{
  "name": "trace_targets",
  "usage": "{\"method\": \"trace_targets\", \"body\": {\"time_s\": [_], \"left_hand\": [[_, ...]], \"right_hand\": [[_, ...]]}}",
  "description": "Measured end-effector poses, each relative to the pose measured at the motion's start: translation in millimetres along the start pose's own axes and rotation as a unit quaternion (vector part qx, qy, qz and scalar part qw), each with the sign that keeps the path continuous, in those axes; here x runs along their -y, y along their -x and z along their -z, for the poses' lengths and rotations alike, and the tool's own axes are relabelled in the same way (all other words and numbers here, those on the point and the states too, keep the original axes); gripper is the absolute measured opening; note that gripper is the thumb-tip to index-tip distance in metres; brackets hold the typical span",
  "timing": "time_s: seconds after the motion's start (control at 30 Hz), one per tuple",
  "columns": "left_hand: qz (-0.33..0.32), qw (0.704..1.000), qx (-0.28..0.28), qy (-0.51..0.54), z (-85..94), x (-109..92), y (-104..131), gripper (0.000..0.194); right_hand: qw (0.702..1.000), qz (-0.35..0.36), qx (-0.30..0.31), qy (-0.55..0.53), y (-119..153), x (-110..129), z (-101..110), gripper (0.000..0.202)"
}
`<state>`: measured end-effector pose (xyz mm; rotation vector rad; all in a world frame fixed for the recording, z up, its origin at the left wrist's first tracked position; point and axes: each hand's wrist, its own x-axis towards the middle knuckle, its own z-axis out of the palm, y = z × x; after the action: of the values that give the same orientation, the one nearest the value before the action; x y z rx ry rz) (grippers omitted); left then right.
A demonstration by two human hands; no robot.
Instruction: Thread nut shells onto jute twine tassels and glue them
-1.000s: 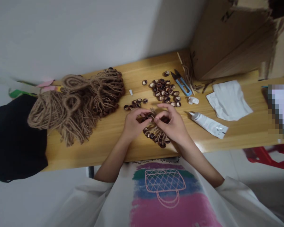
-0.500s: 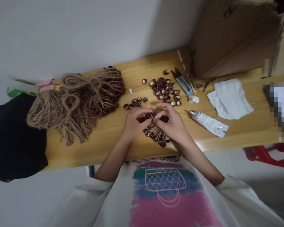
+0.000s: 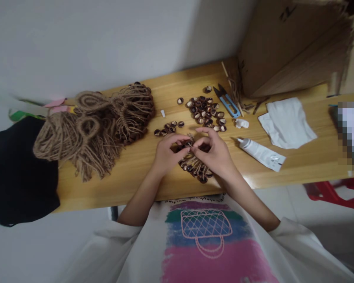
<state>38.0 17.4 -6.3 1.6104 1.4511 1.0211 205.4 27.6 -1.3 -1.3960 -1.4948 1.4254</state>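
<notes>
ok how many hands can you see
2: the left hand at the left of the shell bunch, the right hand at its right, fingertips of both on it. No other hands show.

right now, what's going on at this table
A person's bare hands, close together, pinch at a tan twine fringe tipped with round, dark brown shells. More loose shells lie beyond. To the right, blue-handled metal snips and a white squeeze tube lie untouched on the yellowish wooden table.
</notes>
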Motion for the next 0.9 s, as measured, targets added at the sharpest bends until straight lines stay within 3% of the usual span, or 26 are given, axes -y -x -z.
{"method": "trace_targets", "body": {"time_s": [0.43,0.9], "left_hand": [[0.018,1.0,-0.001,0.012,-0.5,-0.3,1.7,0.028],[-0.011,1.0,0.018,0.014,1.1,-0.9,0.9,0.026]], "right_hand": [[1.0,-0.008,0.007,0.009,1.1,3.0,0.7,0.048],[1.0,-0.008,0.015,0.014,-0.9,2.3,0.0,0.047]]}}
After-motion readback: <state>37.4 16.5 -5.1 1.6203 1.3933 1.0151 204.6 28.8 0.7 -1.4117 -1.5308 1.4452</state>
